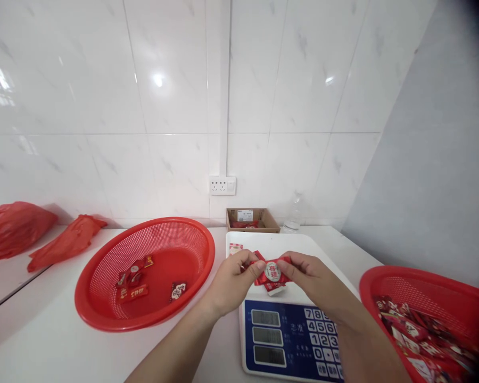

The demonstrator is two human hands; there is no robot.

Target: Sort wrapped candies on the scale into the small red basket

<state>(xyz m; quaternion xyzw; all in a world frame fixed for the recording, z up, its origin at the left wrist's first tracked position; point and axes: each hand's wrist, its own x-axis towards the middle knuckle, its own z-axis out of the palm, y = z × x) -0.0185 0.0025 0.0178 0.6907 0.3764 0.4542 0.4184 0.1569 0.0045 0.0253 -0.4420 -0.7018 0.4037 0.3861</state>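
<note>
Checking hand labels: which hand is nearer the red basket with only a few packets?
Left. The left hand is just right of that basket; the right hand is farther right, beyond the packet both pinch.

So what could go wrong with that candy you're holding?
The candy packet is only pinched at its ends by the left hand and right hand, so it might slip onto the scale below and change the reading. It could also get mixed up with the other packets lying there.
</note>
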